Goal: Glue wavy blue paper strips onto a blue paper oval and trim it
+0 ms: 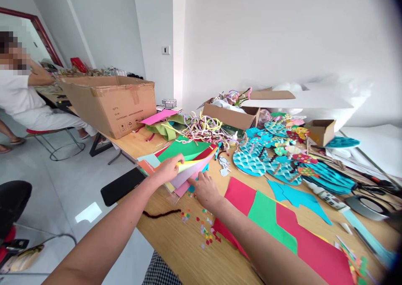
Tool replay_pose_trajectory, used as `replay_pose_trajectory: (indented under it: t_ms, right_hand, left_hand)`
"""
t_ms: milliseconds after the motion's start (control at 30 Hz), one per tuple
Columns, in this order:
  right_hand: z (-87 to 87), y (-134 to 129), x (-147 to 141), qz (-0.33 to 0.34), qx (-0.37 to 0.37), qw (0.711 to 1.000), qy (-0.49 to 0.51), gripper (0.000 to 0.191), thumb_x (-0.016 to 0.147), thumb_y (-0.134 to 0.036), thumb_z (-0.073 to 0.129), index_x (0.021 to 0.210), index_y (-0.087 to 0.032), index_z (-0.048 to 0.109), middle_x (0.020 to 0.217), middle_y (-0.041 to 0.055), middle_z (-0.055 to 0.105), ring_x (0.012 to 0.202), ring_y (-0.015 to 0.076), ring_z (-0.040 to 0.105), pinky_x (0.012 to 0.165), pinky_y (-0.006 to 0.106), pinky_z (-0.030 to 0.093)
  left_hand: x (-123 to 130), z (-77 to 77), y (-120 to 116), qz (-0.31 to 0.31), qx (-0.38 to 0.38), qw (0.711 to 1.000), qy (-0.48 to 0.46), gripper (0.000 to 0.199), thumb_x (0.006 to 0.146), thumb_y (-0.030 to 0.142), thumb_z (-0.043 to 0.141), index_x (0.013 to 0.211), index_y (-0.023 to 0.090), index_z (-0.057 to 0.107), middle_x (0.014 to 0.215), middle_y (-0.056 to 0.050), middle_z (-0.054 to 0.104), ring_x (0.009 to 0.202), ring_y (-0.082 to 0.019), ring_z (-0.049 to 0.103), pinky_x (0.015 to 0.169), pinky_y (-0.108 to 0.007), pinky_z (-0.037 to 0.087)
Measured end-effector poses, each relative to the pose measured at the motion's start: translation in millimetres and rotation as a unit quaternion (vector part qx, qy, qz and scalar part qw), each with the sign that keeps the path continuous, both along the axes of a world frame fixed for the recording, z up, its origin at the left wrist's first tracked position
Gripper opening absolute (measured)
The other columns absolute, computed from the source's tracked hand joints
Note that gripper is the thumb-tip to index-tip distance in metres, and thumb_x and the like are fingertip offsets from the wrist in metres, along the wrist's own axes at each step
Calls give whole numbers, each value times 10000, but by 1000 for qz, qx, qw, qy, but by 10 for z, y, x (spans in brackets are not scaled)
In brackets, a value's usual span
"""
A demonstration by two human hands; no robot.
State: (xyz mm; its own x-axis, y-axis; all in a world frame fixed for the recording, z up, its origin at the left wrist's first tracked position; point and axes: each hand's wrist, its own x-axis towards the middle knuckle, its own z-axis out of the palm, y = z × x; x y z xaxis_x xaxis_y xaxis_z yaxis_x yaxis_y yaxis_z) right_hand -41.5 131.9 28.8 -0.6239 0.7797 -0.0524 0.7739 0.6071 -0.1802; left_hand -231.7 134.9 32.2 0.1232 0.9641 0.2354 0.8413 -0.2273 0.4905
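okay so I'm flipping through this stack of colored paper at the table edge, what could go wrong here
The paper stack sits close to the table's edge, lifted by your left hand; sheets could slide off onto the floor. The confetti bits just below your right hand might scatter or stick to your arm. The black pipe cleaner near the edge could get knocked off.
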Motion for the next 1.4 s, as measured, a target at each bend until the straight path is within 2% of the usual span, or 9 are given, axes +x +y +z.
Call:
replay_pose_trajectory:
  t_ms: [100,200,333,433,600,767,900,1233,1400]
  right_hand:
    - [-11,0,-6,-6,15,1000,-17,506,866,-104,410,1319,-289,540,1045,171,568,1043,334,501,806,397,391]
    - [2,38,-31,-5,29,1000,-11,516,882,-104,377,1347,-284,508,1047,170,558,1027,319,506,823,386,379]
    - [38,111,-87,7,41,999,11,485,881,-98,375,1283,-285,573,1023,151,557,1017,292,495,849,365,364]
    - [63,158,-127,9,44,999,30,416,901,-140,382,1207,-269,632,1002,145,566,1009,282,482,843,358,365]
    - [82,167,-142,21,38,997,59,314,908,-273,475,1171,-246,645,1060,124,579,1049,261,463,884,350,356]
    - [-11,116,-136,53,15,996,70,614,772,-569,619,1252,-190,569,1187,136,558,1126,275,450,971,396,320]
    - [-105,119,-164,55,6,996,70,761,682,-659,654,1250,-163,556,1254,161,519,1174,309,421,1033,474,236]
    - [-132,247,-203,49,-4,997,66,688,643,-633,711,1182,-233,563,1174,121,504,1067,296,431,860,445,343]
    - [-73,275,-183,54,-10,996,72,538,752,-634,617,1108,-230,621,1122,108,517,1038,274,450,842,417,349]
  left_hand:
    - [7,10,-12,-15,1,1000,-2,262,718,44,426,846,206,587,821,8,631,793,-163,589,717,-255,430]
    - [26,32,-48,-11,-1,1000,2,225,733,70,457,846,203,598,814,6,647,774,-162,593,697,-251,427]
    - [53,64,-98,1,-9,1000,17,208,757,107,478,896,204,599,767,7,648,678,-157,590,632,-247,417]
    - [66,76,-134,-7,-16,999,29,151,779,184,532,915,211,592,790,-3,660,727,-181,616,652,-257,433]
    - [51,60,-170,-45,-22,998,41,374,717,56,511,1038,239,568,1021,-24,668,973,-215,613,794,-283,449]
    - [-18,43,-124,-49,-12,998,25,491,699,-31,387,1069,241,559,1055,-20,656,1003,-184,599,847,-287,447]
    - [-86,41,-78,-46,-10,999,7,416,704,-14,379,963,219,606,979,-16,667,968,-179,605,855,-286,456]
    - [-150,-8,-61,-34,3,999,-7,498,695,-9,393,1090,232,580,1091,-21,614,1030,-168,569,921,-293,445]
    - [-132,10,-75,-25,-6,999,20,348,743,18,401,868,210,663,852,-12,638,868,-172,601,844,-289,467]
